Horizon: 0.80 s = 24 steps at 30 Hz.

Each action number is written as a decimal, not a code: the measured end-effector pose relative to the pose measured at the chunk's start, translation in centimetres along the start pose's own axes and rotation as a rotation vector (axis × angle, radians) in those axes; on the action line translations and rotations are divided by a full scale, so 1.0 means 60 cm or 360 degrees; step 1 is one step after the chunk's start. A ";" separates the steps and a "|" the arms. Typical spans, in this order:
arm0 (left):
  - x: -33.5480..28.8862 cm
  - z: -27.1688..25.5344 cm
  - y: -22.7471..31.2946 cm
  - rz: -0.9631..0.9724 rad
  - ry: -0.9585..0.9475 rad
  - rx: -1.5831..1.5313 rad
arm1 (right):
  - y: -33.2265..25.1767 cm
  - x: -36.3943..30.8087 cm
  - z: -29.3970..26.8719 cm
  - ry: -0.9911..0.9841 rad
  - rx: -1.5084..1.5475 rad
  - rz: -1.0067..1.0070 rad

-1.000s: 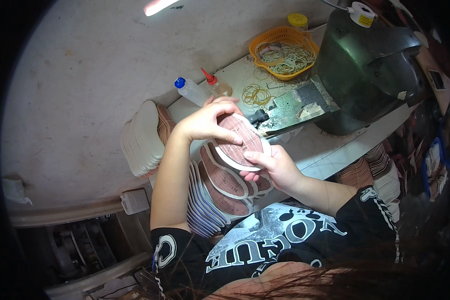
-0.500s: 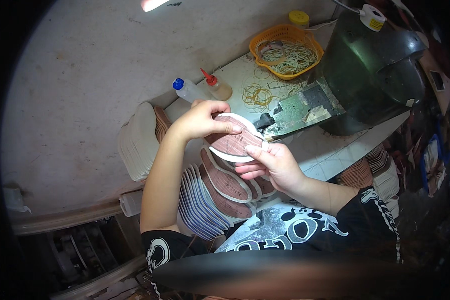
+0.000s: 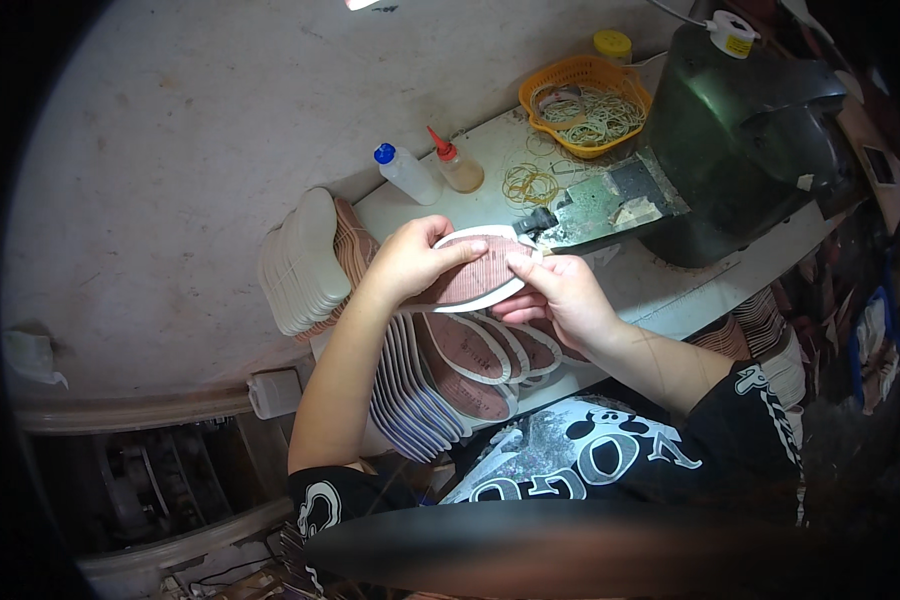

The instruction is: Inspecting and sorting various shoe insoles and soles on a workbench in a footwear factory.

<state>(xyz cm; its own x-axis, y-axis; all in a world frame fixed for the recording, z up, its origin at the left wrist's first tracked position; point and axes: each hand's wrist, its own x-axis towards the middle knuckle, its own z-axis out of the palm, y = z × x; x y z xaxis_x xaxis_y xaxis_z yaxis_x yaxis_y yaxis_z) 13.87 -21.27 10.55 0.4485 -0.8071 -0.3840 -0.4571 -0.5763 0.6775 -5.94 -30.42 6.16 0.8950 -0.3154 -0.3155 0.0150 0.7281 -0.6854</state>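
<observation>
A reddish-brown insole (image 3: 482,277) with a white rim is held between my two hands over the front of the bench. My left hand (image 3: 416,262) grips its left side, the thumb pressed on the ribbed face. At the right end, my right hand (image 3: 566,298) pinches the edge with the thumb on top and the fingers curled underneath. The insole's far edge lies close by the dark tip of the green machine's arm (image 3: 610,205); I cannot tell whether they touch. Below my hands, more insoles (image 3: 467,348) lie overlapping in a fanned stack.
At the far left of the bench (image 3: 620,300) leans a stack of pale insoles (image 3: 298,265). Behind stand a blue-capped bottle (image 3: 408,175) and a red-tipped bottle (image 3: 460,168). An orange basket (image 3: 538,88) holds rubber bands. The machine's bulky body (image 3: 740,150) rises at right.
The insole has been turned and its far edge brought near the machine's tip, with both hands still on it. The whole view has shifted slightly.
</observation>
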 end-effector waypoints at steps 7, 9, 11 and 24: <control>-0.030 0.025 -0.006 -0.0105 -0.0033 -0.0299 | -0.003 0.005 -0.016 -0.0067 -0.0125 -0.0044; -0.040 0.033 0.005 -0.0256 -0.0082 -0.0286 | -0.012 0.001 -0.019 -0.0111 -0.0221 -0.0012; -0.049 0.050 0.011 -0.0311 -0.0104 -0.0364 | -0.011 -0.010 -0.019 -0.0151 -0.0285 -0.0052; -0.084 0.082 0.035 -0.0378 -0.0346 -0.0621 | -0.005 -0.027 -0.078 -0.0297 -0.0838 -0.0162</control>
<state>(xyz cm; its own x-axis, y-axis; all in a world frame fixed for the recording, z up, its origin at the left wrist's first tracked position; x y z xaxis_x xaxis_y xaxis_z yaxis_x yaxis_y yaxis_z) 6.85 -19.06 10.84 0.3161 -0.6915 -0.6496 -0.0221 -0.6899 0.7236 -9.48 -32.98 3.83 0.9650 -0.2205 -0.1421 -0.0762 0.2828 -0.9561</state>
